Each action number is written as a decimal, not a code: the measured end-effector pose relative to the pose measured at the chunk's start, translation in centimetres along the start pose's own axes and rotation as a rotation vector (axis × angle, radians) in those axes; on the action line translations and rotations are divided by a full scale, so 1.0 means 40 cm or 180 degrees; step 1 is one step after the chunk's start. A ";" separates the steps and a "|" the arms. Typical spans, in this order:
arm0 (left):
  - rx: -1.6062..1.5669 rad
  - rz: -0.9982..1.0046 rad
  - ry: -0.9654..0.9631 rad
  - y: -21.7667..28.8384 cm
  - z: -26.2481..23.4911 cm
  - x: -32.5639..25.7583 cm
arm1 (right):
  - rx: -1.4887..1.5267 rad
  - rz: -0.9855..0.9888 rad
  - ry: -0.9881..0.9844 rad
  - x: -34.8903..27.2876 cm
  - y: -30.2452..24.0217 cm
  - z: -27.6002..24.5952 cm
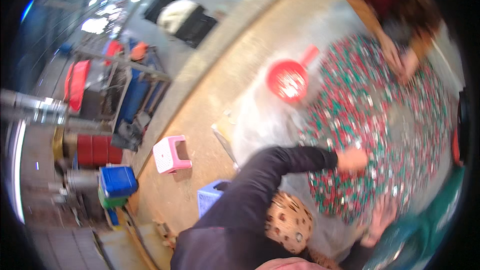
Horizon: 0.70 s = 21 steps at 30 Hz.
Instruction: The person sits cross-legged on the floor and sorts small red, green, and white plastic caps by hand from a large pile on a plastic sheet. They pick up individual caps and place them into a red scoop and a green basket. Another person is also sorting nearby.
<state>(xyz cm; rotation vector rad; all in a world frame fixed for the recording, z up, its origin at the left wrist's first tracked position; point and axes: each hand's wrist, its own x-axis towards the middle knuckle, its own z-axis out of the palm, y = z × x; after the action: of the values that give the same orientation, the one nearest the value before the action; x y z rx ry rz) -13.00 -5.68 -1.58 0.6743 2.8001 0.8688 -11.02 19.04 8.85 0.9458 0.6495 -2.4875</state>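
Observation:
A wide heap of small red, green and whitish pieces (pixel 370 115) lies spread on clear plastic sheeting (pixel 260 125); blur hides their kind. My left hand (pixel 352 160) reaches into the heap from the left, at the end of a dark sleeve. Its fingers are smeared by motion, and whether they hold a piece cannot be told. At the heap's near edge, my right hand (pixel 383 216) rests low with fingers stretched apart. Across the heap, another person's two hands (pixel 400 65) meet close together over the pieces. A red plastic dipper (pixel 287 80) with a handle sits on the sheeting beyond my left arm.
A pink stool (pixel 171 155) and a purple-blue stool (pixel 212 195) stand on the floor to my left. A low concrete ledge (pixel 200 65) runs diagonally behind them. Blue bins (pixel 118 180) and a red drum (pixel 97 150) are farther left. Green plastic (pixel 425 235) lies at right.

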 end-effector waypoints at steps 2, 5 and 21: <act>0.0734 0.0254 -0.0152 0.017 0.039 0.005 | -0.0261 0.0404 -0.2326 0.014 0.012 0.005; 0.0539 0.0374 -0.0416 0.036 0.058 0.011 | -0.0632 0.0338 -0.1800 0.021 0.031 0.008; -0.0148 0.0770 -0.1389 0.237 -0.136 -0.001 | -0.0335 0.0580 0.0725 0.108 0.203 -0.093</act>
<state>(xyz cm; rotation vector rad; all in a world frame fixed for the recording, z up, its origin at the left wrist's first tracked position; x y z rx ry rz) -10.78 -1.50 8.27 1.0659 2.3369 0.7137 -7.96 13.63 1.14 1.2017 0.7227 -2.1847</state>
